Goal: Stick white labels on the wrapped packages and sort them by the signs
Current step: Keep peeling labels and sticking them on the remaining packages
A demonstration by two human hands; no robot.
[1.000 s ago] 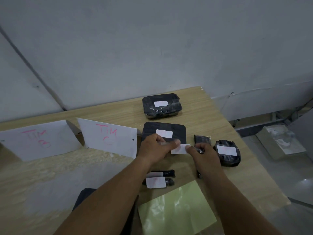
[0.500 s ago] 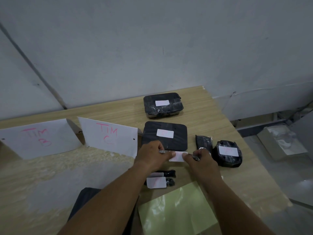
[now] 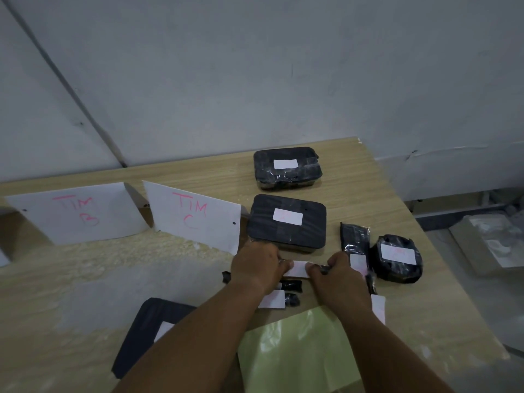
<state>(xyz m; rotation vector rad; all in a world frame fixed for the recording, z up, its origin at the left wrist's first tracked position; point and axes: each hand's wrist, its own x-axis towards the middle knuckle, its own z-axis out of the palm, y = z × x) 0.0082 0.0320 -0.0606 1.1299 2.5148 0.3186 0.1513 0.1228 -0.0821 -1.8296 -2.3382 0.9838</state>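
Observation:
My left hand [image 3: 255,265] and my right hand [image 3: 337,276] pinch the two ends of a slim black wrapped package [image 3: 323,268]. A white label [image 3: 297,269] lies on it between my thumbs. It sits low over the table, just in front of a flat black box [image 3: 286,234] that carries its own label. Behind that lies another labelled black package [image 3: 286,177]. To the right are a narrow labelled package [image 3: 355,239] and a round labelled one [image 3: 397,270]. Two paper signs stand at the left: TIM B [image 3: 76,214] and TIM C [image 3: 195,217].
Two small black packages [image 3: 292,293] with a label lie under my left wrist. A green backing sheet [image 3: 297,358] and a dark labelled package [image 3: 141,336] lie near me. A loose white label [image 3: 378,307] sits by my right wrist. The table edge [image 3: 425,245] runs along the right.
Both hands have come down and toward me with the label, from over the flat black box to the table in front of it. The label now lies on the slim package.

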